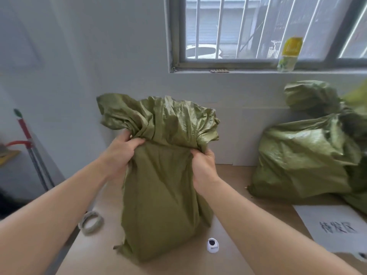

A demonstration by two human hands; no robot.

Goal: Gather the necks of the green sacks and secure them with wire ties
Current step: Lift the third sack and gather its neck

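I record the sack [162, 195] standing upright at the centre of the table [238, 195], its base toward 6 o'clock and its loose mouth flaring toward 12. The left hand [123, 151] sits at the sack's 10 o'clock shoulder, fingers curled and clamped on a fistful of cloth just under the flare. The right hand [202, 163] sits at the 2 o'clock shoulder, fingers likewise closed on a bunch of cloth. The two hands are apart, with a flat span of fabric between them, so the neck [158, 120] is only partly drawn in. I see no tie on it. I judge the step in hand to be the gathering, at an early stage. A pale coil [91, 222] lies on the table at 8 o'clock from the sack, near the left forearm; I take it for the wire, though blur prevents certainty. More green sacks [301, 155] are heaped at 3 o'clock; I cannot tell whether they are tied. The next move, in my judgement, calls for bringing both fists together to close the span, passing the whole neck to one hand, and freeing the other to fetch the coil.
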